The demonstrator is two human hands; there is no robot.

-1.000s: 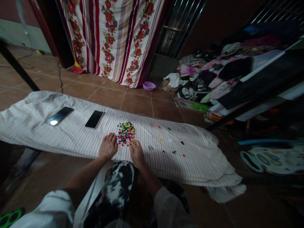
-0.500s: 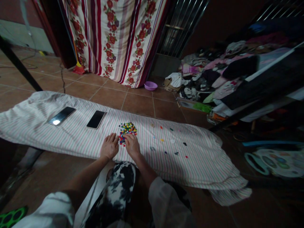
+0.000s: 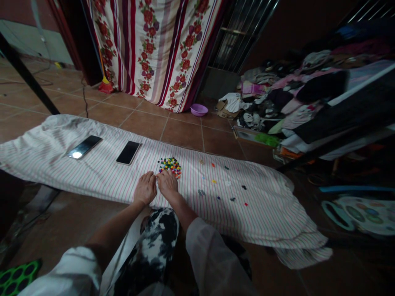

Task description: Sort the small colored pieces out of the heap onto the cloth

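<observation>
A pile of tiny multicoloured pieces (image 3: 170,163) lies on the striped cloth (image 3: 191,218). My right hand (image 3: 167,183) covers the pile's near edge, its fingers bent and pressed together; whatever they may hold is too small to see. Just left of the pile, my left hand (image 3: 145,187) rests on the cloth, fingers stretched out with nothing visible in them. The fingertips of both hands almost meet. Right of the pile, small groups of pieces sit apart by colour, among them yellow pieces (image 3: 214,181), grey pieces (image 3: 201,192), black pieces (image 3: 244,187) and a red piece (image 3: 246,204).
Two phones, a dark one (image 3: 128,153) and one reflecting light (image 3: 84,147), lie left of the pile. Beyond the cloth are a purple basin (image 3: 199,109), a floral curtain (image 3: 166,53) and a broom (image 3: 105,85). Heaped clothes (image 3: 277,94) fill the right side.
My right hand has drawn slightly left and nearer to me, towards my left hand, covering the pile's lower part. My left hand stays beside the pile. The view has shifted slightly.
</observation>
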